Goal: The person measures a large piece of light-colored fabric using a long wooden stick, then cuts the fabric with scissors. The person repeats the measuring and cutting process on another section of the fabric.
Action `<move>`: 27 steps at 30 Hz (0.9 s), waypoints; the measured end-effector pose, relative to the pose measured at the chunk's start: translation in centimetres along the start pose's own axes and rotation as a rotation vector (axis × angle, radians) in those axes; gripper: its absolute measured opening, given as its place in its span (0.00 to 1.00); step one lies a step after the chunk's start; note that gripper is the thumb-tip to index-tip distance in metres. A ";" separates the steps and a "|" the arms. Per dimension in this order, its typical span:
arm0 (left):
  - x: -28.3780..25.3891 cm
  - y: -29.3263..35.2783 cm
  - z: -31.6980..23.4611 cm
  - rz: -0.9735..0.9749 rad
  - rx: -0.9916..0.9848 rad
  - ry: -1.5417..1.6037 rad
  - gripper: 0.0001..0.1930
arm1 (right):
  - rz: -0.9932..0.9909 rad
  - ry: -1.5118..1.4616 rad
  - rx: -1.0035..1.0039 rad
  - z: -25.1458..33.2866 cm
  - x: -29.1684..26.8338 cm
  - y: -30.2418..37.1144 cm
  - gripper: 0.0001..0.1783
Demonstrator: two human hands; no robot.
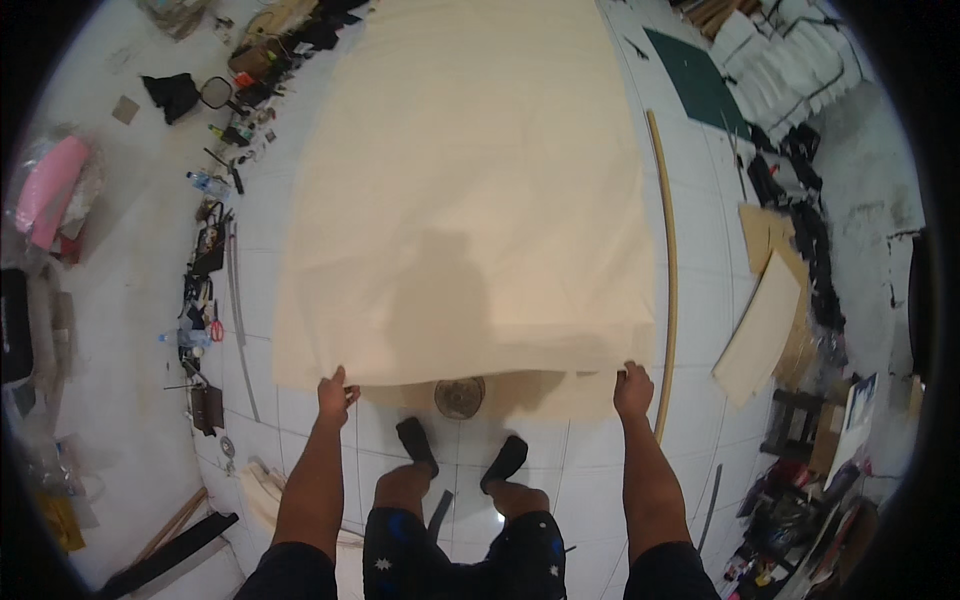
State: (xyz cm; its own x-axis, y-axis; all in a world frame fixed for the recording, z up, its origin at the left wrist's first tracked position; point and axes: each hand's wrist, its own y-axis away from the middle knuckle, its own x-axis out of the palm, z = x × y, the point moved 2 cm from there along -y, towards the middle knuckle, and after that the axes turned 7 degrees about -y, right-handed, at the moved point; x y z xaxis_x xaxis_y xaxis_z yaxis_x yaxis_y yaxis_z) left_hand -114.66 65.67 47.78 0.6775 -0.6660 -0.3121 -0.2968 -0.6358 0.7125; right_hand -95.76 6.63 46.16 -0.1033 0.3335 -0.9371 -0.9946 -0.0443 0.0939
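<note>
A long cream fabric sheet lies spread over the tiled floor and runs off the top of the view. Its near edge is raised a little between my two hands and casts a shadow below. My left hand is closed on that edge near the left side, thumb uppermost. At the right side, my right hand grips the same edge with curled fingers. Between my hands, a round, brownish disc-like object sits on the floor, its far part covered by the sheet's edge. I cannot tell its kind.
Along the right side of the sheet lies a long tan roll or tube. A green mat and cut board pieces are farther right. Bottles, scissors and tools line the left. My feet stand close to the near edge.
</note>
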 end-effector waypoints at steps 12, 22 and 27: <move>2.8 -16.3 20.3 0.318 0.110 -0.108 0.25 | 0.008 -0.153 -0.017 -9.5 20.8 4.5 0.16; -2.0 -31.9 27.0 0.381 0.191 0.593 0.31 | -0.056 -0.270 0.062 -14.8 30.7 9.5 0.16; -5.6 -38.3 24.6 0.045 0.414 0.658 0.32 | -0.132 -0.077 0.119 -16.2 29.8 7.0 0.21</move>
State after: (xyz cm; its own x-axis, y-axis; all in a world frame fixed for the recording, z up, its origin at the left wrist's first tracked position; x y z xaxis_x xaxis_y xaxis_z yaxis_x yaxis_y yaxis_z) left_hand -123.68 84.13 6.75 0.8803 -0.4084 0.2413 -0.4730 -0.7935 0.3828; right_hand -105.62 0.97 13.45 0.0324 0.4000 -0.9159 -0.9933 0.1148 0.0150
